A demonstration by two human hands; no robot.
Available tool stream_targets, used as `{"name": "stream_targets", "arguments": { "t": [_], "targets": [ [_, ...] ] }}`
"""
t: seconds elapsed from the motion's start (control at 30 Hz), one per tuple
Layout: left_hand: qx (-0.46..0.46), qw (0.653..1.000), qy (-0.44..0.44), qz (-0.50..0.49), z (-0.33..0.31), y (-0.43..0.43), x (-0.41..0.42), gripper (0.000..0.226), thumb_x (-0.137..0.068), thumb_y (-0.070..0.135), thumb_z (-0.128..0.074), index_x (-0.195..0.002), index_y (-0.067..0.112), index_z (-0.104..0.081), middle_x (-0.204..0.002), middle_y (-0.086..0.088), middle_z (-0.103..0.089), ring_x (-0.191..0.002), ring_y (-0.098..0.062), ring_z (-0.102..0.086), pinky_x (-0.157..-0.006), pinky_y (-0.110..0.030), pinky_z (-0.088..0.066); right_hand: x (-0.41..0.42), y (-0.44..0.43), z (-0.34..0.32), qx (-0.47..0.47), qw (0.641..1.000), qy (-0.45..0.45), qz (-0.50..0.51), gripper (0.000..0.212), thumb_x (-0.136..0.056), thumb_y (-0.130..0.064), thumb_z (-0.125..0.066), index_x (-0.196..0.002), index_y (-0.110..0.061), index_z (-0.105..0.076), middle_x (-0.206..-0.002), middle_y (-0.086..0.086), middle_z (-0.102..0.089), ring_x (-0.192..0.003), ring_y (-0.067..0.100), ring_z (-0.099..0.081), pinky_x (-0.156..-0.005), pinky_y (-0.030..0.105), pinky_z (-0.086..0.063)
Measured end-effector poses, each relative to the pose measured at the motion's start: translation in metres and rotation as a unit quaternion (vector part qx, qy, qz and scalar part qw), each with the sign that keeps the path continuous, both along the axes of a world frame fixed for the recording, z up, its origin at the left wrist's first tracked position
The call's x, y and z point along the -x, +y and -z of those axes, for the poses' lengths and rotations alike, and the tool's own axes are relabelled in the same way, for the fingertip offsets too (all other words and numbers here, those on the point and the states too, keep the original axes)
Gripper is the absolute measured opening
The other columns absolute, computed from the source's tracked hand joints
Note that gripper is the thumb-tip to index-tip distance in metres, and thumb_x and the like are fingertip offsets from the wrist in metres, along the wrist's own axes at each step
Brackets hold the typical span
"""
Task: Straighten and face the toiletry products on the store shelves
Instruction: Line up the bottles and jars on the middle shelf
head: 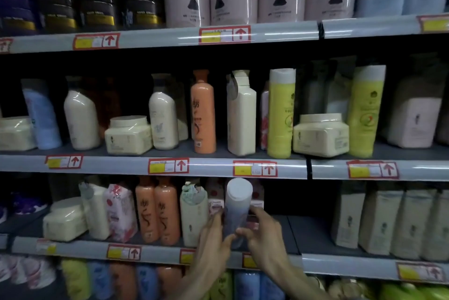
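Both hands (213, 236) (263, 234) grip pale bottle (237, 205), fingers curled.

Red-bordered yellow price tags with up arrows (255, 169) run along the grey shelf rail (213, 166) above the left hand (213, 236); black rail joint (309, 169) sits up-right of it.

Print on the price tag (168, 166) is way too blurry to read. The pale bottle (237, 205) has its lower end hidden behind the left hand (213, 234) and right hand (264, 231); bottom-row bottles (145, 280) run off the view.
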State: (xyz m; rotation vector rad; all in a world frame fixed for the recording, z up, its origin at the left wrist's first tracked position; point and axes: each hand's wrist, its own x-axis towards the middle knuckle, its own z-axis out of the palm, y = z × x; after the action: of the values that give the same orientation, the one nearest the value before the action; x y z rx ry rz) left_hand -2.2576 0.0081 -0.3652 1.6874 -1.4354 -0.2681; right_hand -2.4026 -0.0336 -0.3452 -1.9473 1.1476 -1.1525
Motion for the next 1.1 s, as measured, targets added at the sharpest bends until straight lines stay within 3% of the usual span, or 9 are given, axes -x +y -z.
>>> {"name": "stream_targets", "arguments": {
  "t": [0.07,0.2,0.37,0.53,0.6,0.8,0.9,1.0,1.1],
  "targets": [
    [-0.009,1.000,0.015,-0.018,0.006,-0.011,-0.004,0.070,-0.090,0.019,-0.069,-0.153,0.016,-0.038,-0.150,-0.003,-0.051,-0.136,-0.020,-0.051,-0.112,-0.035,-0.042,-0.013,-0.013,0.007,0.001,1.000,0.005,0.003,0.052,-0.077,-0.005,-0.080,-0.123,-0.024,-0.068,-0.110,-0.014,-0.069,-0.096,-0.006,-0.064,-0.074,-0.005,-0.039],
    [-0.032,0.999,0.006,-0.028,0.015,-0.030,-0.014,0.065,-0.094,0.022,-0.067,-0.152,0.014,-0.038,-0.149,-0.004,-0.050,-0.136,-0.023,-0.050,-0.111,-0.034,-0.042,-0.032,-0.035,0.018,-0.036,0.999,-0.009,0.002,0.048,-0.080,0.004,-0.072,-0.115,-0.029,-0.064,-0.110,-0.004,-0.074,-0.086,-0.019,-0.064,-0.069,0.001,-0.044],
    [-0.054,0.997,0.030,-0.036,0.012,-0.044,-0.017,0.059,-0.090,0.020,-0.064,-0.146,0.017,-0.047,-0.137,-0.002,-0.062,-0.124,-0.015,-0.060,-0.106,-0.027,-0.047,-0.043,-0.047,0.029,-0.033,0.999,-0.005,0.023,0.048,-0.086,-0.002,-0.073,-0.129,-0.023,-0.064,-0.109,-0.007,-0.071,-0.087,-0.004,-0.067,-0.077,0.001,-0.046],
    [-0.084,0.996,-0.002,-0.032,0.001,-0.041,-0.013,0.057,-0.101,0.014,-0.051,-0.154,0.012,-0.029,-0.140,-0.008,-0.059,-0.125,-0.019,-0.058,-0.085,-0.009,-0.036,-0.049,-0.047,0.033,-0.033,0.999,-0.005,0.013,0.043,-0.092,-0.007,-0.069,-0.130,-0.024,-0.062,-0.108,-0.005,-0.072,-0.094,0.005,-0.069,-0.084,0.022,-0.059],
    [-0.092,0.995,-0.011,-0.042,-0.001,-0.040,-0.012,0.053,-0.101,0.013,-0.051,-0.151,0.011,-0.033,-0.134,-0.009,-0.062,-0.119,-0.020,-0.061,-0.080,-0.013,-0.041,-0.051,-0.048,0.033,-0.031,0.999,-0.001,0.017,0.043,-0.093,-0.011,-0.070,-0.134,-0.020,-0.062,-0.113,-0.001,-0.073,-0.099,0.010,-0.070,-0.089,0.032,-0.061],
    [-0.100,0.993,-0.033,-0.060,-0.014,-0.022,-0.009,0.033,-0.099,0.019,-0.054,-0.131,0.015,-0.051,-0.120,-0.010,-0.066,-0.108,-0.025,-0.065,-0.083,-0.028,-0.051,-0.043,-0.032,0.018,-0.070,0.996,0.045,0.025,0.029,-0.094,-0.020,-0.071,-0.123,-0.019,-0.067,-0.107,0.000,-0.077,-0.098,0.014,-0.073,-0.084,0.030,-0.059],
    [-0.043,0.998,-0.004,-0.042,-0.031,-0.002,-0.018,0.028,-0.094,0.022,-0.060,-0.121,0.025,-0.065,-0.115,0.004,-0.073,-0.107,-0.013,-0.068,-0.092,-0.030,-0.056,-0.030,-0.004,-0.006,-0.076,0.990,0.114,0.045,0.016,-0.093,-0.030,-0.066,-0.108,-0.025,-0.068,-0.102,-0.003,-0.075,-0.096,0.018,-0.070,-0.072,0.024,-0.046],
    [0.050,0.995,0.056,-0.063,-0.064,0.027,-0.046,0.029,-0.094,0.014,-0.063,-0.120,0.026,-0.070,-0.102,0.015,-0.073,-0.095,0.002,-0.068,-0.092,-0.023,-0.055,-0.030,0.023,-0.043,-0.049,0.986,0.159,-0.015,0.006,-0.084,-0.032,-0.065,-0.084,-0.029,-0.070,-0.086,-0.010,-0.072,-0.086,0.008,-0.067,-0.075,0.027,-0.051],
    [0.165,0.974,0.088,-0.124,-0.094,0.061,-0.092,0.024,-0.091,0.010,-0.068,-0.112,0.023,-0.071,-0.093,0.012,-0.074,-0.086,0.003,-0.068,-0.085,-0.024,-0.057,-0.051,0.052,-0.086,-0.001,0.986,0.130,-0.104,0.011,-0.087,-0.021,-0.069,-0.083,-0.022,-0.079,-0.075,-0.013,-0.074,-0.076,-0.009,-0.066,-0.067,0.009,-0.047]
  ]
}}
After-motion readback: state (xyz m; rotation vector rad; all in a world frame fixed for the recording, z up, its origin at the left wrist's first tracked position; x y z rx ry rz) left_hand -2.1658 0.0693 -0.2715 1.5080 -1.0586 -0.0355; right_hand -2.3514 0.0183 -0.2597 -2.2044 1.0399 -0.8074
